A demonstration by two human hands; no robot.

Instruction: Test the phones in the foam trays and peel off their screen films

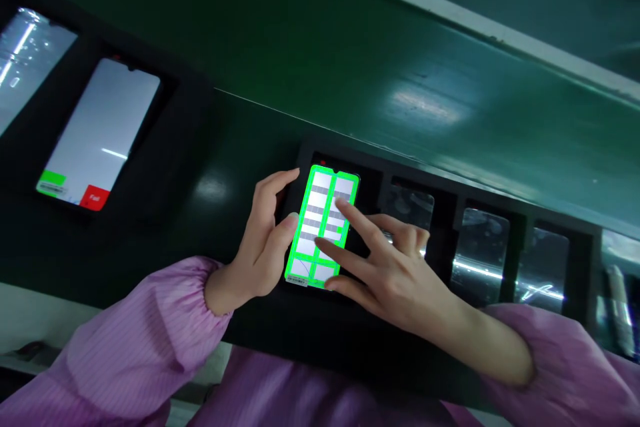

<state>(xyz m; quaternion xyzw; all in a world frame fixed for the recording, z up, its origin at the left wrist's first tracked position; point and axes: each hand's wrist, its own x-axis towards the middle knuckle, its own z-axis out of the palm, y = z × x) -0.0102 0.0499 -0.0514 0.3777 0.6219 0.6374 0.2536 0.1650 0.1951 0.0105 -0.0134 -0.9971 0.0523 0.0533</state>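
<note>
A smartphone (311, 230) lies in a slot of a black tray, its lit screen covered with a bright green grid over white and grey blocks. A small barcode label sits at its lower left corner. Along the phone's left edge, my left hand (260, 240) rests with its thumb and forefinger apart and the fingers curved. My right hand (390, 267) is spread over the screen from the right. Two of its fingertips are on or just above the glass, and the thumb is near the lower right corner.
Further left lies another lit smartphone (100, 133) with a green and a red patch; beyond it is a reflective phone (30, 60). To the right, several dark phones, one of them here (481, 253), sit in the black tray (445, 193). A green work surface (310, 67) spreads behind.
</note>
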